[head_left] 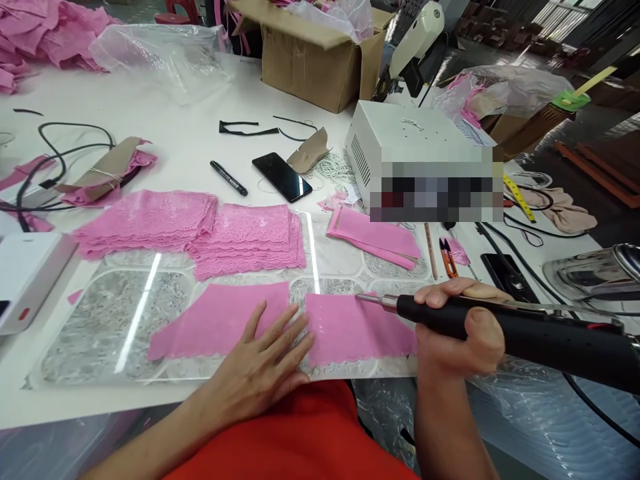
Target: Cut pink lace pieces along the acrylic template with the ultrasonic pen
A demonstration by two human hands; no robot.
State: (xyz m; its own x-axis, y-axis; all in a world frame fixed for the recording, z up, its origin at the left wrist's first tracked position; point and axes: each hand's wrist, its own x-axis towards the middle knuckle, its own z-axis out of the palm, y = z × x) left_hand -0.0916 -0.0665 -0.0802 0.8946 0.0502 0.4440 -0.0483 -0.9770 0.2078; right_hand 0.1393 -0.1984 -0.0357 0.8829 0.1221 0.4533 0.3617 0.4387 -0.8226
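My left hand (273, 357) lies flat with its fingers spread across the inner edges of two pink fabric pieces. One, the left fabric piece (215, 317), tapers toward the left; the other, the right fabric piece (340, 333), has a scalloped lower edge. In my right hand (460, 327) is a thick black handheld tool (540, 340) with a slim metal tip. That tip is over the upper part of the right piece; whether it touches the cloth I cannot tell. Behind them are a left lace stack (150, 220) and a right lace stack (250, 233), both pink.
A marble-patterned mat (115, 320) lies under the cloth. Beyond it are a phone (283, 177), a marker (229, 178) and a grey-white box unit (415, 133). Folded pink strips (375, 237), orange snips (449, 258) and a metal canister (595, 273) are at right.
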